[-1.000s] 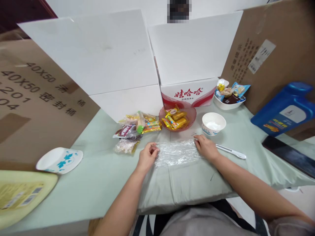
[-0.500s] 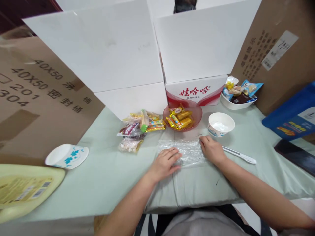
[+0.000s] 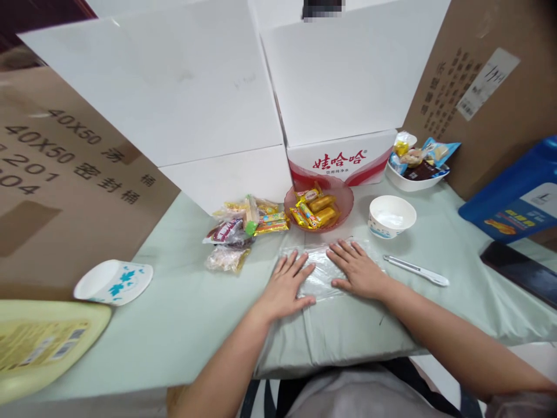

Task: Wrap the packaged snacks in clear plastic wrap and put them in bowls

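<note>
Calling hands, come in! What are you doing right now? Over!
Left hand and right hand both flat, fingers spread, on the plastic sheet. Candy bowl just beyond it. Cutter to the right, apart.

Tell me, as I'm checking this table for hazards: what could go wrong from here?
The film under the flat left hand and right hand may cling to the palms and wrinkle or lift. The knife lies just right of the right hand; a sideways sweep could hit it. The red bowl, just beyond the hands, could get nudged.
</note>
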Demonstrator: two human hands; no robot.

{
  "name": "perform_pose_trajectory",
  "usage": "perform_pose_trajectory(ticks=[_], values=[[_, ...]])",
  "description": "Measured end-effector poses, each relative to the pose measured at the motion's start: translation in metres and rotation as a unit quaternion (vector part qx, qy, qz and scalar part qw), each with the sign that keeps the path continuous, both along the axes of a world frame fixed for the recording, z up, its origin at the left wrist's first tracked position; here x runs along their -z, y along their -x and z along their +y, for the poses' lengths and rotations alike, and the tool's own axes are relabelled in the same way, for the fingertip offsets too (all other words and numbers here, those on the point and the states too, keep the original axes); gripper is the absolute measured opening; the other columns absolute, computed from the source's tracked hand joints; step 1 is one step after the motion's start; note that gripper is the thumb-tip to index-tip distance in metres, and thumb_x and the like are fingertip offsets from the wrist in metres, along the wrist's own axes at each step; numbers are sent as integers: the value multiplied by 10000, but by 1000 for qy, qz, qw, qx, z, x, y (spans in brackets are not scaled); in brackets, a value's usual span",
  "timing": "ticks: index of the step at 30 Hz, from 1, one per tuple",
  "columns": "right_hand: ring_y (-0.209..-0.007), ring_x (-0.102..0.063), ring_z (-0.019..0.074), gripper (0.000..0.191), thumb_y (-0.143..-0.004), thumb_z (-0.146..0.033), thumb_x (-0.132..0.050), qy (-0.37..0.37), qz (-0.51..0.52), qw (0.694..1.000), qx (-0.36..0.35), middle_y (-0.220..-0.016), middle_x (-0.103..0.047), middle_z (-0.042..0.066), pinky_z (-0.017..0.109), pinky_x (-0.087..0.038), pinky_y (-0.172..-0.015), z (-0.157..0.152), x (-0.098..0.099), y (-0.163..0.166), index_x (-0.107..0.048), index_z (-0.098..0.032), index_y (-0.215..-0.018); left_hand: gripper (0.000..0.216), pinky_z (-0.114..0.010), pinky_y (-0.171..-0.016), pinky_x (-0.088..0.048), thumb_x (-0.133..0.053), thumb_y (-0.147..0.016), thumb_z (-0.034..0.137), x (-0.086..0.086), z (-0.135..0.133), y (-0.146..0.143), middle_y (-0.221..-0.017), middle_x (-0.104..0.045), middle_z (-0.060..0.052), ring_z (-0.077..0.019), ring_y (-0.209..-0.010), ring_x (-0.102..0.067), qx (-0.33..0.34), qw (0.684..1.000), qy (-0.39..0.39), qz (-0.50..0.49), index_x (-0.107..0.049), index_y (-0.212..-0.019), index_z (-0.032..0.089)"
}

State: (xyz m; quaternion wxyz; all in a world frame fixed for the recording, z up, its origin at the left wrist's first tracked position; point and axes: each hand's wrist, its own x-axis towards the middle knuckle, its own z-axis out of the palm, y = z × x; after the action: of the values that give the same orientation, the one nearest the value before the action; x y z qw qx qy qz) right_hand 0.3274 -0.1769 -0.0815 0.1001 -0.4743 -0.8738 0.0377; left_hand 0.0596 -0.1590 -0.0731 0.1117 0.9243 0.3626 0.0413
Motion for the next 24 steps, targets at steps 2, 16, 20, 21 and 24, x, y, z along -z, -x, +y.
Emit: perform_pose_trajectory(ticks=[2,16,20,21,24], values=[[-1444,-182,358,779,-878,-648,-457,22,-21,999,30,-1558,-303,109,574,-140,-1142,2,5,1,-330,-187,-1493,882,-566,-1166,-137,-577,-772,710,3,5,7,-1589,-217,-122,-364,-1467,-128,-47,999,-9,4,-328,-1488,258],[-1346,-413,308,631,-829,-580,-616,92,76,991,-68,-1439,-493,104,516,-347,-1098,-46,-29,-50,-530,-253,-1362,234,-398,-988,-429,-747,-719,330,-18,-11,10,-1050,-637,-62,-247,-1095,-552,82,985,37,-148,-613,-864,205],[-1302,-477,272,371,-923,-375,-553,29,89,996,4,-1366,-570,80,488,-416,-1062,-70,-10,-74,-610,-254,-1269,129,-379,-1014,-418,-569,-751,87,-18,-8,17,-1081,-665,-39,-219,-1157,-552,74,981,34,-175,-590,-792,208],[-1254,-524,260,303,-940,-322,-524,0,99,995,29,-1302,-618,78,473,-449,-1034,-74,-6,-78,-646,-249,-1207,145,-376,-1014,-421,-541,-755,70,-18,-7,19,-1076,-669,-38,-215,-1160,-555,70,979,38,-185,-583,-782,207],[-1120,-612,240,222,-946,-233,-491,-58,126,988,64,-1133,-697,68,453,-508,-956,-83,-4,-83,-690,-239,-1045,134,-357,-966,-463,-516,-761,77,-22,-7,23,-1044,-672,-57,-210,-1117,-582,55,969,79,-229,-564,-791,198]])
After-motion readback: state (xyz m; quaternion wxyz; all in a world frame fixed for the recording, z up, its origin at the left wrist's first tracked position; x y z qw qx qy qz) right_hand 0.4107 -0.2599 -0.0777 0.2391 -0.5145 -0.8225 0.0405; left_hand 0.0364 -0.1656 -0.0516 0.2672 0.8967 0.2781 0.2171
